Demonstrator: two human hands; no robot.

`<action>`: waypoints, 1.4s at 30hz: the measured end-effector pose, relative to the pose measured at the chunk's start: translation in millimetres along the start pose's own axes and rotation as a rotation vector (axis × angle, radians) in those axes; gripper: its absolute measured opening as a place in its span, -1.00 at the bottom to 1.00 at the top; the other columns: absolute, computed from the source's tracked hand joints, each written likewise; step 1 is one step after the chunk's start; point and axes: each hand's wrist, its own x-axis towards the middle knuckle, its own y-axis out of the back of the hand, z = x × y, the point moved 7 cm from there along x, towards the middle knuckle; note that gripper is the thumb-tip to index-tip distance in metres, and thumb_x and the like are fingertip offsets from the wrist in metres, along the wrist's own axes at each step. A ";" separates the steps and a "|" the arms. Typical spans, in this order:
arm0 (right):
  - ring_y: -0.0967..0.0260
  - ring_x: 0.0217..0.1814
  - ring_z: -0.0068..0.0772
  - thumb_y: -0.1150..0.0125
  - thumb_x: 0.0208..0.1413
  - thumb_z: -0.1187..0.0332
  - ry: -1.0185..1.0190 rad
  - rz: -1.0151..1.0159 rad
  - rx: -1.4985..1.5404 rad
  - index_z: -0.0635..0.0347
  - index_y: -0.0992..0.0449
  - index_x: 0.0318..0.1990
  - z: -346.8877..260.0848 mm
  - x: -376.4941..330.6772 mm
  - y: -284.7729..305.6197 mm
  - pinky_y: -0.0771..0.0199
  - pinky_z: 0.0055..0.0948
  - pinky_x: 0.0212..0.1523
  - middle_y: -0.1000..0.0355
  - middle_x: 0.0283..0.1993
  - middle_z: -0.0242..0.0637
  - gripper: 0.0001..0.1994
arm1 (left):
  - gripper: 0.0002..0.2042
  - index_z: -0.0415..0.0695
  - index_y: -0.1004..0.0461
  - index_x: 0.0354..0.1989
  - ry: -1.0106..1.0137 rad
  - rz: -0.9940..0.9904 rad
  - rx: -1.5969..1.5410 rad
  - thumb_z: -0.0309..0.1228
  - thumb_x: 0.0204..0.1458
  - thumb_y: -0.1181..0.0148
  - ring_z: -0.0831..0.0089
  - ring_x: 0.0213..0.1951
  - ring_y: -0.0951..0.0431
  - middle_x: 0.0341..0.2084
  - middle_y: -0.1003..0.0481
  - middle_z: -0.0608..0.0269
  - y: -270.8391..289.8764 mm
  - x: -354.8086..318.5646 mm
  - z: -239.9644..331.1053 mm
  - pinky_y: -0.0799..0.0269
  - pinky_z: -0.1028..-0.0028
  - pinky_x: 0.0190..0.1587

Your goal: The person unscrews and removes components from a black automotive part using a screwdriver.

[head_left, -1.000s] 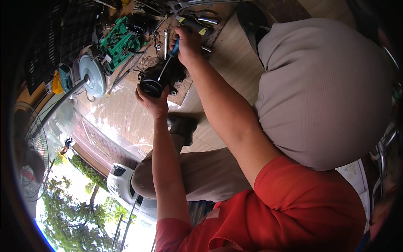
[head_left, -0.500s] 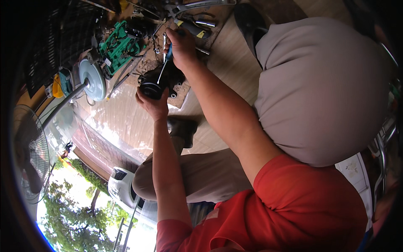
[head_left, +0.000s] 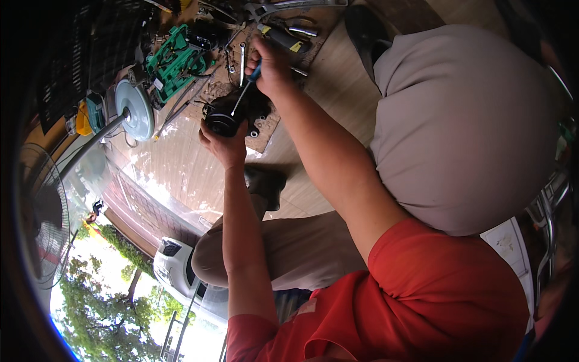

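screwdriver (head_left: pixel 253 75) lies inside curled right fingers (head_left: pixel 260 49), black part (head_left: pixel 222 120) within clasping left fingers (head_left: pixel 206 133)

Plank floor by an opening onto daylight and greenery

A wood-look plank floor (head_left: pixel 335 90) runs from one o'clock round to nine, where daylight lays a pale glare on it. At ten o'clock stands the round, light-blue base (head_left: pixel 134 111) of a pedestal fan; its pole (head_left: pixel 87 145) slants toward the wire cage (head_left: pixel 48 217) near nine. Farther out at ten is a dark slatted panel (head_left: pixel 69 75). Between eight and nine lies a reddish brick-patterned strip (head_left: pixel 142 211). Toward eight, outdoors, are a hedge (head_left: pixel 125 244), a white vehicle (head_left: pixel 172 268) and a leafy tree (head_left: pixel 99 304) against a glaring sky. Between three and four, a white panel (head_left: pixel 509 244) sits near shiny metal tubing (head_left: pixel 547 226).
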 end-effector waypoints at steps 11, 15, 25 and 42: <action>-0.16 -0.62 -0.52 -0.35 0.16 0.12 -0.049 0.017 -0.029 -0.02 -0.33 -0.43 -0.4 6.8 -6.0 -0.22 -0.40 -0.55 -0.19 -0.59 -0.50 -0.68 | 0.14 -0.21 -0.02 0.42 0.030 0.067 -0.010 -0.06 -0.32 -0.63 -0.22 0.27 -0.21 0.26 -0.10 -0.30 -4.4 -0.3 -5.5 -0.26 0.02 0.26; -0.16 -0.57 -0.52 -0.36 0.13 0.20 -0.132 -0.271 0.012 0.00 -0.31 -0.48 0.4 -9.6 -23.5 -0.17 -0.44 -0.48 -0.18 -0.58 -0.50 -0.69 | 0.15 -0.20 -0.01 0.43 0.084 0.076 -0.018 -0.06 -0.32 -0.62 -0.22 0.28 -0.20 0.26 -0.10 -0.30 -5.2 -1.9 -9.5 -0.26 0.02 0.27; -0.14 -0.63 -0.48 -0.32 0.21 0.09 -0.073 0.397 -0.170 -0.01 -0.35 -0.35 9.3 13.5 8.0 -0.23 -0.37 -0.56 -0.17 -0.58 -0.49 -0.71 | 0.15 -0.22 -0.02 0.42 0.100 0.062 -0.068 -0.03 -0.33 -0.61 -0.24 0.30 -0.16 0.28 -0.10 -0.34 0.8 -4.5 1.1 -0.20 -0.01 0.30; -0.06 -0.55 -0.51 -0.30 0.19 0.05 -0.118 0.164 0.091 -0.05 -0.21 -0.41 13.6 11.8 34.8 -0.14 -0.39 -0.48 -0.10 -0.55 -0.53 -0.62 | 0.14 -0.22 -0.06 0.41 0.080 0.097 -0.058 -0.02 -0.35 -0.61 -0.24 0.31 -0.17 0.29 -0.10 -0.31 1.9 -6.8 4.1 -0.18 0.00 0.31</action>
